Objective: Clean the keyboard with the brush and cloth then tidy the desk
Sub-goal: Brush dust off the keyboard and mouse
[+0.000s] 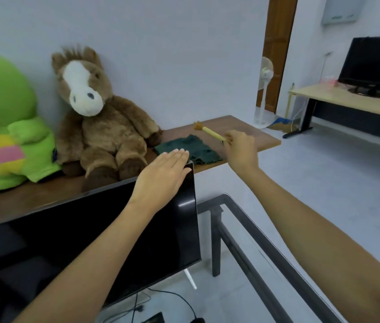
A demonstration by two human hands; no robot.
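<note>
My right hand (240, 145) reaches out in the centre right of the frame, its fingers (229, 137) curled and pinched on the lower end of the brush (210, 132), which has a pale yellow handle and a tuft of brown bristles pointing toward the upper left. The brush sits low over the brown wooden worktop (249, 134); I cannot tell whether its bristle end touches the wood. Just to the left of the brush and below it in the frame lies the dark green cloth (196, 149), spread flat and a little rumpled on the same worktop, near its front edge. My left hand (163, 171) is stretched flat in the middle of the frame, fingers (176, 155) straight and close together, holding nothing; the fingertips overlap the near edge of the cloth, though I cannot tell whether they touch it. That hand hovers above the top right corner of a black monitor (91, 234), which fills the lower left of the frame. A brown plush horse (95, 117) sits on the worktop against the wall in the centre left, and a green plush toy (5, 127) sits beside it at the left edge. A glass-topped table (249, 238) with a dark frame shows in the lower centre. In the upper right stand a second desk (347, 101) carrying another dark screen (375, 64), and a white standing fan (264, 89) near a wooden door (277, 50). The keyboard is not in view.
</note>
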